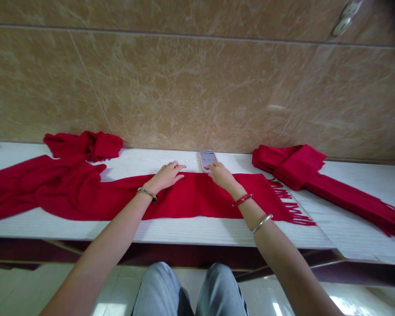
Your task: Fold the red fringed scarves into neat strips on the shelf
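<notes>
A long red scarf (197, 197) lies along the white table, flat in the middle and bunched toward the left, its fringe spread at the right end. My left hand (167, 176) rests by the scarf's far edge with fingers stretched out and nothing held. My right hand (221, 175) reaches over the same edge, a finger at the lower part of a phone (208, 158). The phone lies face up with its screen lit, beyond the scarf. Partly curled, the right fingers hold nothing that I can see.
A crumpled red scarf (85, 145) sits at the back left. Another red scarf (292, 164), folded and knotted-looking, trails off to the right with its fringe. Behind the white table (197, 235) rises a brown marbled wall (184, 87), with a socket (346, 19) high at right.
</notes>
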`<state>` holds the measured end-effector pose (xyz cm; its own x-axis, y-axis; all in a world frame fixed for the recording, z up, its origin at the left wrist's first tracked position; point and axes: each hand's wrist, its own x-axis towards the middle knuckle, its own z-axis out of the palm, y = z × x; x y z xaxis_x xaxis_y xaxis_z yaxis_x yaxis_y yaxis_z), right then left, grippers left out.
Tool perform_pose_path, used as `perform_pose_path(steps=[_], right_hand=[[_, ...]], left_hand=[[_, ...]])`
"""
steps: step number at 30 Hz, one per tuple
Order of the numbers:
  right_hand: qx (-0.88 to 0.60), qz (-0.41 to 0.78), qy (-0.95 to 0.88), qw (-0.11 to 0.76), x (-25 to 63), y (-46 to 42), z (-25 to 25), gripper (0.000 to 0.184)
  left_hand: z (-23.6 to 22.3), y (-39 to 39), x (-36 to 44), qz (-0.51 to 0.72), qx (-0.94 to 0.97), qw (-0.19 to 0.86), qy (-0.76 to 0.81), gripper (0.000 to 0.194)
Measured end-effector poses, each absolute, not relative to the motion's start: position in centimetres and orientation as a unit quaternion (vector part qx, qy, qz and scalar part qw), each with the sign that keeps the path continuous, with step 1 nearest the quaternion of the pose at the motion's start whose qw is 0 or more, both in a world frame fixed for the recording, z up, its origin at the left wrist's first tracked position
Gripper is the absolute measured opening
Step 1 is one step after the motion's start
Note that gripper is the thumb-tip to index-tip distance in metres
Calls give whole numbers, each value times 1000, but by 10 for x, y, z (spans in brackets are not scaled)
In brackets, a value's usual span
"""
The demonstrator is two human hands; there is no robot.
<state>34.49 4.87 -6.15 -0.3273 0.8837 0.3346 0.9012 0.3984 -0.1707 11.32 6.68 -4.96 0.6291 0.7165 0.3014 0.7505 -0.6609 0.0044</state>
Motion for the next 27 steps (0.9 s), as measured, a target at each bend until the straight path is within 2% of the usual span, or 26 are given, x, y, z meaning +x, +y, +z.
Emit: perform_pose_path(steps=[3, 5, 7, 10, 12, 15, 18, 21, 27], right_hand=[[-519, -12, -821, 238, 338, 31, -47, 20], [-466, 26, -854, 231, 336, 10, -37, 15], [-410, 70, -887, 198, 335, -16, -31, 13], [-379, 106, -906, 158, 337, -53, -33, 29], [-391, 81, -905, 147, 337, -69, -41, 36], [-407, 3, -903, 135, 337, -78, -55, 26], [-397, -24, -907, 139, 340, -75, -61, 30], [-384, -12, -906, 179, 345, -72, -61, 29], [-374, -32, -901, 219, 351, -65, -64, 33]], left_hand=[[-33, 39, 121, -132, -918, 78, -366, 25], [-26, 13, 121, -85, -946, 33, -310, 25], [-25, -13, 116, -33, -962, 9, -269, 34], [-33, -35, 103, -14, -962, 27, -273, 37], [-37, -39, 98, 0, -960, 36, -278, 39], [-35, -36, 97, 14, -961, 48, -272, 55], [-33, -34, 101, -2, -956, 57, -289, 47], [-41, -32, 101, -43, -951, 68, -299, 38], [-65, -24, 94, -114, -937, 108, -311, 38]])
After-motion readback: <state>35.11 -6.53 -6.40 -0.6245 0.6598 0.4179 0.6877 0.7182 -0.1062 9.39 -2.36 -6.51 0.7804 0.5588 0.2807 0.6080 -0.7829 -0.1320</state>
